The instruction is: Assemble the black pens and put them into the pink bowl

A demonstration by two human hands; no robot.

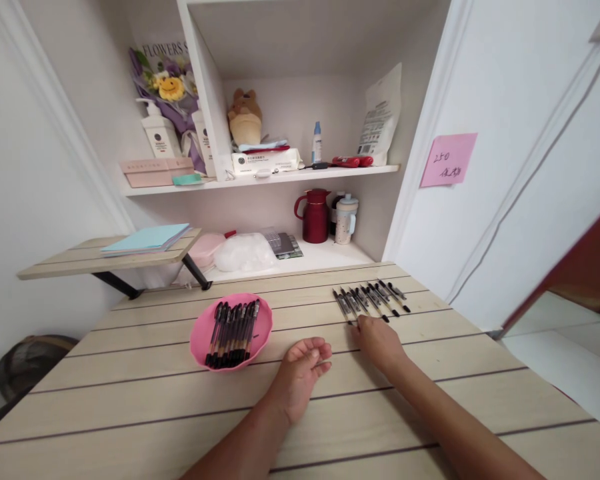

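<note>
My right hand (379, 341) is at the near edge of a row of black pens (373, 298) laid side by side on the table. Its fingers are pinched together at the lower end of one pen, and they partly hide that end. Palm turned up, my left hand (304, 373) rests over the table to the left of it, fingers loosely curled and apart, with nothing visible in it. Further left stands a pink scalloped bowl (264, 328), in which several capped black pens (233, 333) lie side by side.
A small raised wooden shelf (60, 262) at the back left carries blue paper sheets (147, 239). Behind the table, a white shelf unit (350, 252) holds a red jug (315, 217), a speckled cup (347, 220) and a plastic bag (245, 252). A pink note (449, 160) sticks to the wall.
</note>
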